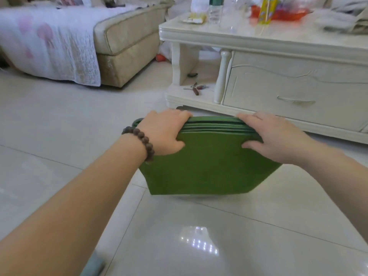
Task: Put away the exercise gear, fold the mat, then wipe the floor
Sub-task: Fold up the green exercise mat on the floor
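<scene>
— So where is the folded green mat (211, 164) sitting?

— It is standing on edge on the tiled floor (59, 120), just in front of the white coffee table (278, 80), its long axis running left to right.

— And the hands?

— Both are gripping its top edge. The left hand (165, 132) is clamping the left end, fingers curled over the stacked layers, thumb on the near face; the right hand (272, 136) is doing likewise at the right end. Neither looks nearer.

— Next?

— Probably lifting it straight up, keeping the layers pinched together.
</scene>
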A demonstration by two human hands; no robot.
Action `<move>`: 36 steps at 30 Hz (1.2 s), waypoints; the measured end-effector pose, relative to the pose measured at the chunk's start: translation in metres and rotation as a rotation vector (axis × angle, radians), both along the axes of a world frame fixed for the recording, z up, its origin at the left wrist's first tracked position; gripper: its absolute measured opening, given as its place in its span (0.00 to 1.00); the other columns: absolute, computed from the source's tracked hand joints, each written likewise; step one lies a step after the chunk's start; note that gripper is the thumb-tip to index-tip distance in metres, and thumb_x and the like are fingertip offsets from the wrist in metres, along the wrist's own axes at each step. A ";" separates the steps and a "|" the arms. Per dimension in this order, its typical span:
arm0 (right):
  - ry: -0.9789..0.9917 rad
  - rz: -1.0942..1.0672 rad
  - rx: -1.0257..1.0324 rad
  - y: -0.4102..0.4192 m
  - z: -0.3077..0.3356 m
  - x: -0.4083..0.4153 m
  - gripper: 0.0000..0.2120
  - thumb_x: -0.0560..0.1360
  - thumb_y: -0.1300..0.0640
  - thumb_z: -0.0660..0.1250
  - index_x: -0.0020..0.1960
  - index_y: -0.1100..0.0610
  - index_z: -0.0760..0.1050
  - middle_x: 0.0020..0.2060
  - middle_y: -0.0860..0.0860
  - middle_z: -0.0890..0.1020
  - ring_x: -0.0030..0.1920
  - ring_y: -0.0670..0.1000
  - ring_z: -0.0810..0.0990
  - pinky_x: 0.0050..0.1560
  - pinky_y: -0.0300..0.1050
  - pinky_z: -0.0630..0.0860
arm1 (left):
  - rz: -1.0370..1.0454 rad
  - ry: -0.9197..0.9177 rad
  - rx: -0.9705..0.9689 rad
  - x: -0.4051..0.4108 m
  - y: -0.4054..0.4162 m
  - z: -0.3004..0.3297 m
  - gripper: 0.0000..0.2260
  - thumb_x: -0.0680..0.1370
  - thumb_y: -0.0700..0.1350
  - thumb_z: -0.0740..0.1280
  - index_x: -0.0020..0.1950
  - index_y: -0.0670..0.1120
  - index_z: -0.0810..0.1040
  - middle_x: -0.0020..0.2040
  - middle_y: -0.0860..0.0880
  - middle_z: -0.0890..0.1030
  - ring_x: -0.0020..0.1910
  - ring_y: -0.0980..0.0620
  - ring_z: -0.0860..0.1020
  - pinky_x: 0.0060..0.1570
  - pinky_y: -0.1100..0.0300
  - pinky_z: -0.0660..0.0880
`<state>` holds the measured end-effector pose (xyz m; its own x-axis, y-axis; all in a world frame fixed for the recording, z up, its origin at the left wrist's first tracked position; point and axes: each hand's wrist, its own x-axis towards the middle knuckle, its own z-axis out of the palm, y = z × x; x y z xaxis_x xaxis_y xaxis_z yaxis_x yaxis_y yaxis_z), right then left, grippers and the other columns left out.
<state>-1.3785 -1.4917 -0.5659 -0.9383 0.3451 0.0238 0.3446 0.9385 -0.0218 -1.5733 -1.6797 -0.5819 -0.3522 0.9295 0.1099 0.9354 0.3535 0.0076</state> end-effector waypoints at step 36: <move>-0.061 -0.086 0.159 -0.015 -0.210 0.119 0.47 0.43 0.60 0.83 0.58 0.60 0.67 0.56 0.62 0.80 0.53 0.61 0.81 0.51 0.53 0.78 | 0.020 0.228 0.128 0.112 -0.045 -0.208 0.32 0.57 0.39 0.79 0.59 0.43 0.72 0.47 0.42 0.79 0.45 0.39 0.77 0.46 0.44 0.76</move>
<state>-1.2594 -1.5065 -0.7764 -0.9070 0.4203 0.0278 0.4196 0.8956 0.1476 -1.4618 -1.7246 -0.7895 -0.3226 0.8960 0.3051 0.9112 0.3812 -0.1563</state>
